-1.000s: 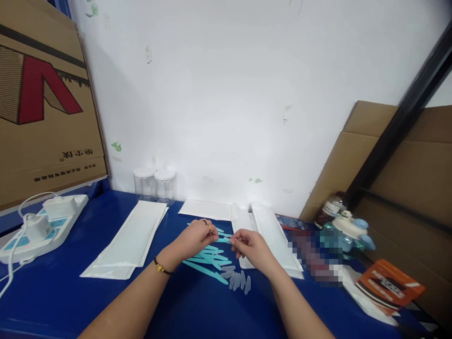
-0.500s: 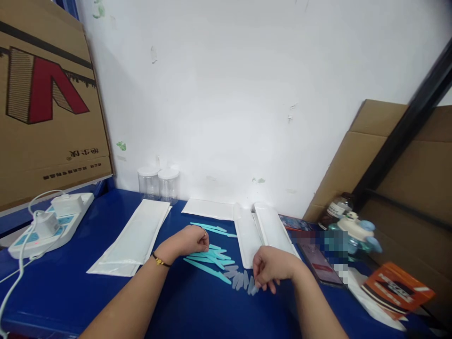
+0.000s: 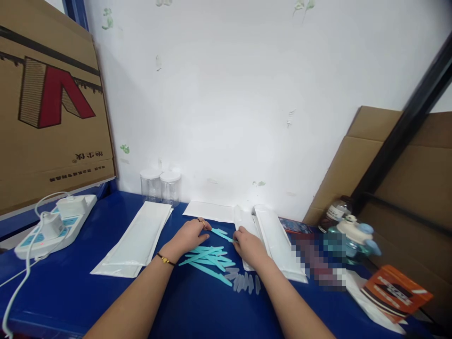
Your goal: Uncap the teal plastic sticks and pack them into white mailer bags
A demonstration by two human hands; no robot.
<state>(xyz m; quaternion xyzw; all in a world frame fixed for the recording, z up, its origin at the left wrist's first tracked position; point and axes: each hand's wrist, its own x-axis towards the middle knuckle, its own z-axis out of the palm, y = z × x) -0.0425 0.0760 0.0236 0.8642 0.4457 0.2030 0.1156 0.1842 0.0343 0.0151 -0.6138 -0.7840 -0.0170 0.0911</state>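
Both hands on one teal stick [image 3: 222,235], above the pile [image 3: 208,259].
Left hand [image 3: 190,234] & right hand [image 3: 247,245] pinch its ends; best kept level, grip light, clear of caps [image 3: 245,282].

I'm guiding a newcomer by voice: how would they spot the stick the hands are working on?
On the blue table, find the heap of teal sticks between the white pouches. Just beyond it, one stick spans from the left hand to the right hand, apart from the pile.
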